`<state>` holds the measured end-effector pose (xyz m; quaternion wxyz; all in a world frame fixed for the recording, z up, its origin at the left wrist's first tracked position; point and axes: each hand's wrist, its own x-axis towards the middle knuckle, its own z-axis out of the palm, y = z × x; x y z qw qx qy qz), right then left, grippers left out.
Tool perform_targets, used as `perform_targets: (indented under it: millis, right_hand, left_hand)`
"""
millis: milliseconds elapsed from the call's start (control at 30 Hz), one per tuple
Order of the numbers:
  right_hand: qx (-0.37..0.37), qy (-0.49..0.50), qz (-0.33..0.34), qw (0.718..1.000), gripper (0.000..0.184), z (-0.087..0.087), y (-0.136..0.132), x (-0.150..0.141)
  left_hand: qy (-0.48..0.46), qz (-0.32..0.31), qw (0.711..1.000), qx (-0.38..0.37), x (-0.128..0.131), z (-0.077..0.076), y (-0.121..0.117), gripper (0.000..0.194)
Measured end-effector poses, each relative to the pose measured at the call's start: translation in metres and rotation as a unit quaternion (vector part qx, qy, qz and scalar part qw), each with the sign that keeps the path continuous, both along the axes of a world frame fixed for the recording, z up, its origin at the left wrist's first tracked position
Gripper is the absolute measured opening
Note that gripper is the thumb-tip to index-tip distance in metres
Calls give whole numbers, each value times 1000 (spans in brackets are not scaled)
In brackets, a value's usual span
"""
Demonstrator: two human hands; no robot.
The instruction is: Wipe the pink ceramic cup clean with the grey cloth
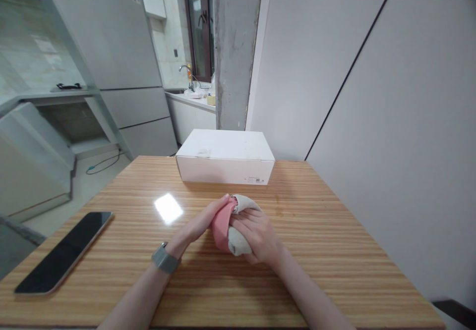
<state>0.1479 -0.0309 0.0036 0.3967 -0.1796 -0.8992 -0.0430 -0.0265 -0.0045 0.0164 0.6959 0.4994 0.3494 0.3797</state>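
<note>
Near the middle of the table, my left hand grips a smooth pink bowl from its left side. The bowl is tipped on its side, its opening toward the right. My right hand holds a light grey cloth against the opening, and folds of it stick out above and below the fingers. Cloth and fingers hide the bowl's inside. A grey-banded watch is on my left wrist.
A closed white box stands behind my hands at the table's far edge. To the left lies a black-screened phone. The wooden table borders a white wall on the right. A fridge and sink counter are beyond.
</note>
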Motion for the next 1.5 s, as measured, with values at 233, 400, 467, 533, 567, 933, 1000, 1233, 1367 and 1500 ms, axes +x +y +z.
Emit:
perform_targets:
  millis: [233,400,467,533,567,933,1000,1233,1367,1500]
  right_hand:
    - [-85,8,-36,996,43,0,6,9]
    - [-97,72,-67,990,36,-4,9,14]
    - [-90,78,-73,990,34,-5,9,14]
    - [-67,60,-74,993,35,-4,9,13]
    - [-52,45,-71,995,37,-4,9,12]
    - [25,3,-6,1000,45,-5,3,1]
    - [-1,13,-6,1000,44,-3,4,5]
    - [-104,85,-77,988,29,-1,10,16]
    - [-92,88,-92,988,29,-3,11,17]
    - [-36,8,-46,998,38,-3,7,11]
  left_hand:
    - [24,33,998,42,4,-9,0,47]
    - [-102,-23,994,-18,12,-14,-3,47]
    - [-147,-14,989,-15,15,-16,-4,40]
    - [-173,5,985,-16,17,-17,-3,34]
    - [-179,13,983,-27,17,-17,-3,33]
    - [-11,34,999,4,10,-2,1,46]
    - [28,32,997,57,10,0,-1,44]
    - [-11,29,998,50,13,0,-12,45]
    - [-79,8,997,-1,16,-5,-11,43]
    - [-96,37,994,-43,16,-4,-8,51]
